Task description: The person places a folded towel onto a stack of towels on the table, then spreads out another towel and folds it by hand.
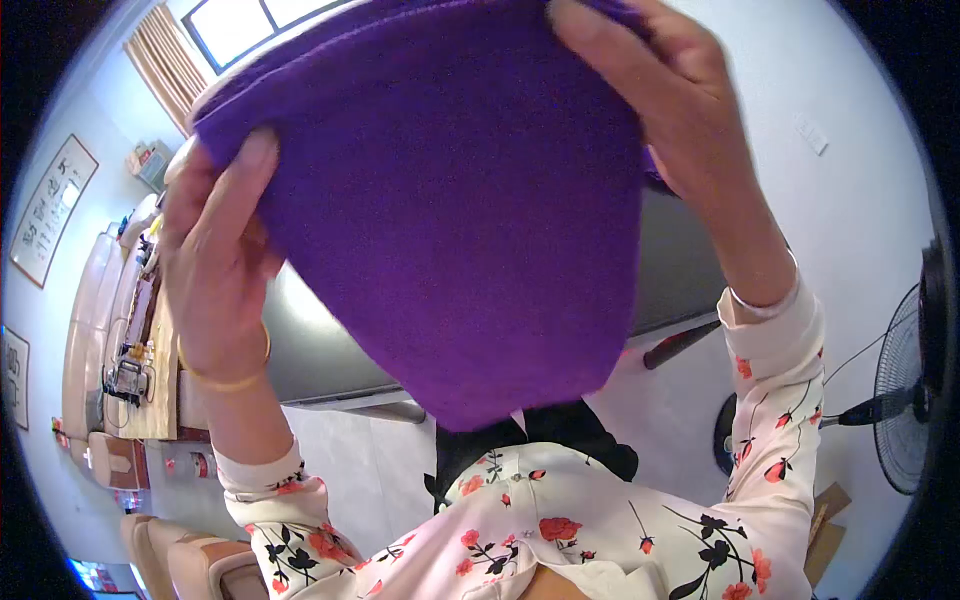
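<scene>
A purple cloth (460,220) hangs spread out in front of me, held up by its upper edge. My left hand (215,250) grips the upper left corner, thumb on the near face and fingers behind. At the upper right, my right hand (690,95) pinches the edge the same way. The top edge looks doubled, with a paler strip along it. The lower end narrows and hangs loose above my lap. Part of the dark table (325,345) behind is covered by the cloth.
A standing fan (900,375) is at the right. To the left are a wooden tea table (160,375) with several items and a beige sofa (90,330). Beige chairs (200,555) stand at the lower left. Cardboard (828,530) leans at the lower right.
</scene>
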Demonstrator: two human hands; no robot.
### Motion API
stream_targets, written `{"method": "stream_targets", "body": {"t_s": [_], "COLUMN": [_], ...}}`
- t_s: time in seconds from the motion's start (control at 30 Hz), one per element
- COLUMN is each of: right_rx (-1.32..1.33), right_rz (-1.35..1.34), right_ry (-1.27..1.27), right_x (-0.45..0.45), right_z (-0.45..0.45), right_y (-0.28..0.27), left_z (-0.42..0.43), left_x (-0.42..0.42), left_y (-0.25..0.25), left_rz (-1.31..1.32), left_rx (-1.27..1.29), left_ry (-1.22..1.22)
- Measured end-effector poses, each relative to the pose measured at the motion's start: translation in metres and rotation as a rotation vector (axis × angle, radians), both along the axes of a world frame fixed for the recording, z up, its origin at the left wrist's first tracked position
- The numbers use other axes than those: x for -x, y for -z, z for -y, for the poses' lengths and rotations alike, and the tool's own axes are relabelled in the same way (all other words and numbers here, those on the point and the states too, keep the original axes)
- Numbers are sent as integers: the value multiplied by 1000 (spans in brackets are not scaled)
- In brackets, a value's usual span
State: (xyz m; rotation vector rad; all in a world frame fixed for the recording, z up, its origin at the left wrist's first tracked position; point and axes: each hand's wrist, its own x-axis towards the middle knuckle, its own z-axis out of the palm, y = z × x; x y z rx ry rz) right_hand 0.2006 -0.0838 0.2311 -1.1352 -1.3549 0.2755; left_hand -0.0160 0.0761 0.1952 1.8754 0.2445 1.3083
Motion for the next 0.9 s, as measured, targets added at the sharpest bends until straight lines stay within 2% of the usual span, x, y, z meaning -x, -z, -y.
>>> {"method": "stream_targets", "body": {"t_s": [0.03,0.1,0.13,0.2,0.23,0.3,0.37,0.43,0.5,0.53,0.57,0.6,0.67,0.73,0.77,0.8,0.83,0.9], "right_rx": [24,121,119,179,175,-88,-38,-231,-197,-166,-133,-100,-88,184,261,377,236,317], "right_rz": [-35,-120,-116,15,21,222,153,195,194,190,393,596,558,476,495,448,605,605], "right_ry": [-78,-84,-86,232,229,256,170,207,147,84,165,244,102,-19,-53,-94,-65,-65], "right_x": [-13,-31,-32,-31,-34,-34,-26,-25,-36,-43,-47,-47,-40,-37,-35,-29,-26,-20], "right_z": [-10,-35,-41,-53,-59,-66,-55,-60,-61,-60,-53,-44,-33,-8,5,19,27,46], "right_y": [5,15,11,2,-4,-16,-23,-14,15,34,55,78,135,185,207,215,223,222], "left_z": [-7,-23,-32,-54,-66,-83,-89,-88,-68,-65,-92,-70,-54,-44,-28,-19,-5,12], "left_x": [-6,-25,-32,-43,-50,-60,-54,-49,-42,-41,-29,-25,-16,-1,6,13,16,24], "left_y": [-1,-5,-7,-14,-22,-35,-48,-48,-29,-7,23,39,93,155,168,183,185,179], "left_rz": [-50,-109,-105,-193,-187,-50,-33,-5,-117,-68,-317,-302,-433,-598,-692,-739,-715,-744], "left_rx": [-49,266,264,30,27,-46,-171,-143,-219,-136,-628,-480,-432,-410,-431,-577,-545,-621], "left_ry": [-56,100,98,60,56,55,-28,23,-201,-121,-328,-128,45,147,179,199,256,219]}}
